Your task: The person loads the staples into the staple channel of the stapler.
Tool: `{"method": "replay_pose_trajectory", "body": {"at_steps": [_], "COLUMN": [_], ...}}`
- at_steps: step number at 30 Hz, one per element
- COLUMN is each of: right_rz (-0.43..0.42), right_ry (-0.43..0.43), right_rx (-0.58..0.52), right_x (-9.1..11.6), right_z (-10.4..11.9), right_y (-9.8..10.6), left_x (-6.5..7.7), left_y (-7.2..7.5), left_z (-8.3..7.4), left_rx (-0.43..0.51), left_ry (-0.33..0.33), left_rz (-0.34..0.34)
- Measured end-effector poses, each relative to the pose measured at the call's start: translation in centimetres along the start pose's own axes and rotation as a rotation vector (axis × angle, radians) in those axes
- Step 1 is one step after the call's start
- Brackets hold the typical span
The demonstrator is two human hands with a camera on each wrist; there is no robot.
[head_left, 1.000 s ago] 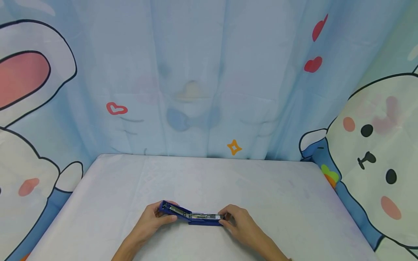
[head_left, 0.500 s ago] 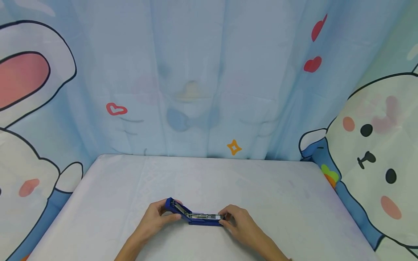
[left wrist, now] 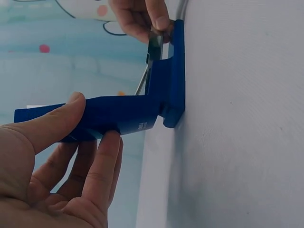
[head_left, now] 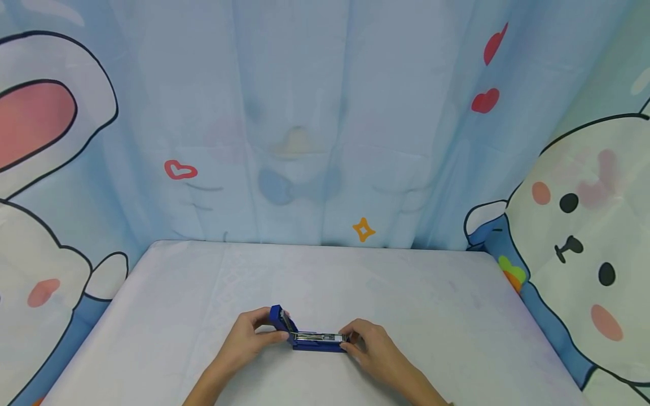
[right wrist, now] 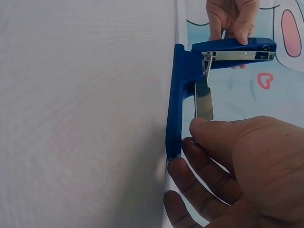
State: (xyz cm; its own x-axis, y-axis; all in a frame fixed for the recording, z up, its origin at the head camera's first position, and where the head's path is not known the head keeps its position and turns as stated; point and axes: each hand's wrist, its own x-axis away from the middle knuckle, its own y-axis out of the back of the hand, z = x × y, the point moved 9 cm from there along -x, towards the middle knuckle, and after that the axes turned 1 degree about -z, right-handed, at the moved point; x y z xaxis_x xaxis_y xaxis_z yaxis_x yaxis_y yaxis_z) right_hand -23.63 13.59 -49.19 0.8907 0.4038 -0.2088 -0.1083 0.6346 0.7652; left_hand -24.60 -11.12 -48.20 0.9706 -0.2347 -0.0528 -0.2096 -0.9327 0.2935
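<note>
Cartoon-printed fabric [head_left: 299, 73] backs a white table [head_left: 406, 282]; the left hand [head_left: 249, 336] pinches the raised cover [left wrist: 118, 111] of a blue stapler [head_left: 319, 347], the right hand [head_left: 374, 345] its metal magazine [right wrist: 204, 102] (thumbs opposing fingers).

The left hand [head_left: 249, 335] and right hand [head_left: 369, 345] are bare, as are both forearms [head_left: 209, 376].

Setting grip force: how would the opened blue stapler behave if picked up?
The blue stapler will probably fold rather than lift rigidly: its top arm stands swung up from the base. That long, flat base suggests little tendency to roll. The stapler looks smooth, so may be slightly slippery.
</note>
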Motion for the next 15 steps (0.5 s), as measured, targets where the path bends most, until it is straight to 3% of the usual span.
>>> {"method": "replay_pose_trajectory", "body": {"at_steps": [15], "right_rz": [0.000], "right_ry": [-0.016], "right_rx": [-0.004], "right_x": [0.07], "right_z": [-0.01], "right_y": [0.04], "left_x": [-0.35], "left_y": [-1.03], "left_z": [-0.48], "left_rx": [0.037], "left_ry": [0.043], "left_rz": [0.002]}}
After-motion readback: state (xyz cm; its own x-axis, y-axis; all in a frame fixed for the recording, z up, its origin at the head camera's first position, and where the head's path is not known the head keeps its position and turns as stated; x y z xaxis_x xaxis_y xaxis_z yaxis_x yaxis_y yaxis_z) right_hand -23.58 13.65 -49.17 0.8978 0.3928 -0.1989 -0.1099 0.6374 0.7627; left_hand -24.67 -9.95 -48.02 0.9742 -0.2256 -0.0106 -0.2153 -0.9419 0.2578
